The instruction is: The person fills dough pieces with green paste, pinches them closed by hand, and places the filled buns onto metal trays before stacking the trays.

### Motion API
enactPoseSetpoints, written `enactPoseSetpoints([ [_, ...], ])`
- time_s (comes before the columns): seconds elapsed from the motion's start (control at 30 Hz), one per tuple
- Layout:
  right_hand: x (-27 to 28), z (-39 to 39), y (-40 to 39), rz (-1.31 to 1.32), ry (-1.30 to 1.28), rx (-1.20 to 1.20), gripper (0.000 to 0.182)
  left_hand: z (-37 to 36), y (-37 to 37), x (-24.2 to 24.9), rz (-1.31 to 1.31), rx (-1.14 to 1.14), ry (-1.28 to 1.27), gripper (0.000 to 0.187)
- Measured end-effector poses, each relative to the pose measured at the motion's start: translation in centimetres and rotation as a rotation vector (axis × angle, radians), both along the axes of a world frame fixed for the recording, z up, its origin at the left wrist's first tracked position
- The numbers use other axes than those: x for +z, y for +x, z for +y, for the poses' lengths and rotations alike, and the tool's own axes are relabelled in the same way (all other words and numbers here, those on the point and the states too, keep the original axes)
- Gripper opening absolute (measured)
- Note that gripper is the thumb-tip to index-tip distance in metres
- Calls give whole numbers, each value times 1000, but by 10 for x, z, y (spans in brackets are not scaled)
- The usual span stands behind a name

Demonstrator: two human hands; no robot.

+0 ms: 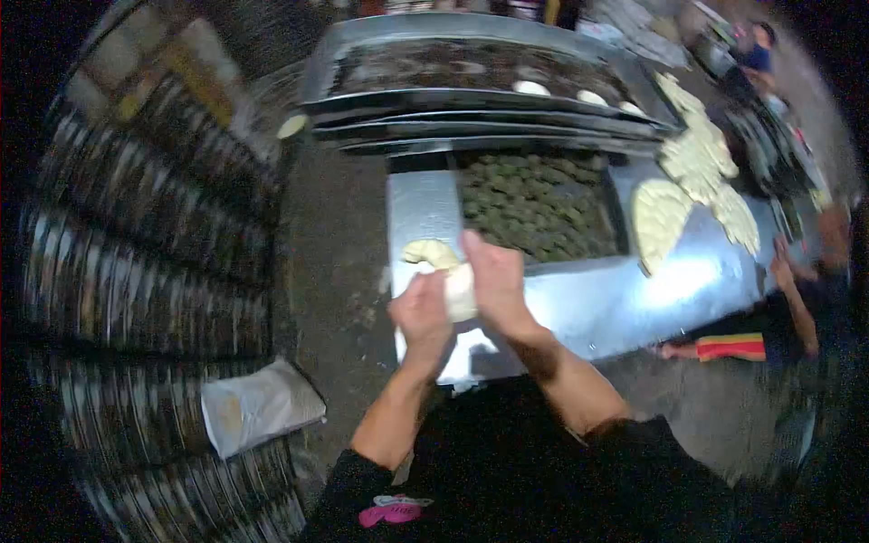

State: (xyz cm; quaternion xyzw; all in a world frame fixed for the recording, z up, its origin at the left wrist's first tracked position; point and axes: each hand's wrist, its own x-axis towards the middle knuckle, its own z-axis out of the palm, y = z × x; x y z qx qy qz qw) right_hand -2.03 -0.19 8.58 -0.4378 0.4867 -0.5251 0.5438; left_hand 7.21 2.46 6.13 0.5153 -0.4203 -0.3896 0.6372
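Between my two hands is a lump of pale dough (461,294), held above the near left part of the shiny metal table (579,303). My left hand (423,310) has its fingers curled against the dough's left side. From the right, my right hand (496,279) presses on it, thumb side up and fingers closed. Just beyond my left hand, another piece of dough (429,252) lies on the table. Close behind my hands sits a tray of dark greenish balls (534,204).
Stacked metal trays (489,118) stand at the back, with white dough rounds (531,88) on top. Large dough sheets (665,222) lie at the right. Another person's arm (797,299) reaches in there. Tall racks (172,226) and a white sack (262,407) are at the left.
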Motion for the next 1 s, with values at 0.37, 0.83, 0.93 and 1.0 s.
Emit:
enactPoseSetpoints([
  [0.37, -106, 14, -85, 856, -457, 385, 15, 16, 61, -78, 118, -275, 486, 25],
  [0.83, -60, -60, -172, 332, -14, 128, 29, -29, -55, -76, 231, -222, 441, 28],
  [0.93, -72, -32, -137, 673, -633, 158, 25, -37, -89, -52, 572, -307, 412, 30],
  [1.0, -66, -28, -131, 853, -649, 202, 29, -32, -91, -49, 597, -307, 401, 31],
])
